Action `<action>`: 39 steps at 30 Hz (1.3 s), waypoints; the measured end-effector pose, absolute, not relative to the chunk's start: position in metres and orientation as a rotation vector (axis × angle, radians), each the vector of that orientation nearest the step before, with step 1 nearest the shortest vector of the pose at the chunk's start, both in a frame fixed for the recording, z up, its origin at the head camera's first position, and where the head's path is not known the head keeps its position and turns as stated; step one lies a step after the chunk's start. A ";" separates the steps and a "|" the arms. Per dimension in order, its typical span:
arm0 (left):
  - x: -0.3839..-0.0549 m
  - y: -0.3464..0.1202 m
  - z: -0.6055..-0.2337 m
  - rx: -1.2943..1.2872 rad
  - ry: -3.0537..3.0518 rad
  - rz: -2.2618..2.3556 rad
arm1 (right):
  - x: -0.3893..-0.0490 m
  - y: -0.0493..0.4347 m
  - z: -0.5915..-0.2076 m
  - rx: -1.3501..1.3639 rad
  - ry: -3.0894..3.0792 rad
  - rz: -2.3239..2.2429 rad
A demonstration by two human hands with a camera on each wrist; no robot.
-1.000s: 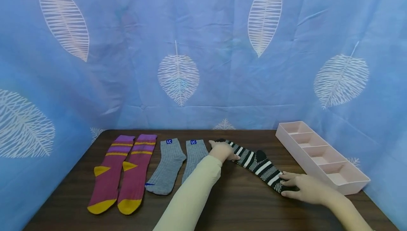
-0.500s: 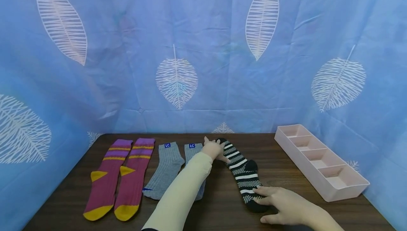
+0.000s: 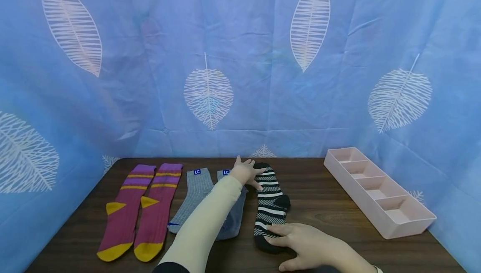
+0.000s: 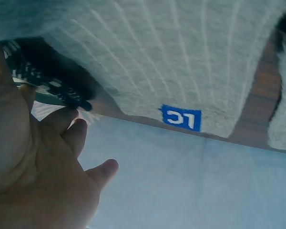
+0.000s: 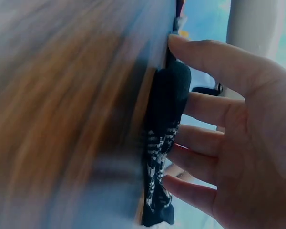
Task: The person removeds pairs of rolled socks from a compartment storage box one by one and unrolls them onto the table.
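Note:
A black and white striped sock lies almost straight up and down the table, its heel pointing right. At its cuff, my left hand has spread fingers, with fingertips right on the edge. My right hand lays outstretched fingers on the sock's black toe, thumb apart from it; the right wrist view shows these fingers along the sock's side. Left of it, a grey sock with a blue LC tag is partly covered by my left sleeve. Its ribbed cuff fills much of the left wrist view.
Another grey sock and two maroon socks with yellow toes lie flat on the left of the dark wooden table. A pink divided box stands on the right. A blue leaf-print curtain hangs behind.
The striped sock has swung from a diagonal to nearly upright and slid left, beside the grey sock. My right hand travelled left with its toe; my left hand shifted slightly left.

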State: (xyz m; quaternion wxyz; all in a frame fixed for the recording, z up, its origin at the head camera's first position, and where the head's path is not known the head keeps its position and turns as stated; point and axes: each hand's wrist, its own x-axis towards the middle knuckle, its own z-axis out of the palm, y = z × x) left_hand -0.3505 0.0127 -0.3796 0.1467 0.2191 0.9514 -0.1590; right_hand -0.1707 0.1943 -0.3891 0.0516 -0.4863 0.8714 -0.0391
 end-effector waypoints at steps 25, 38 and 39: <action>-0.366 0.004 -0.384 0.634 2.806 -0.289 | -0.179 0.195 -0.372 -1.460 2.361 -0.273; -0.369 0.003 -0.395 0.656 2.783 -0.270 | -0.179 0.200 -0.371 -1.402 2.361 -0.341; -0.369 0.003 -0.396 0.657 2.782 -0.269 | -0.180 0.201 -0.372 -1.409 2.365 -0.347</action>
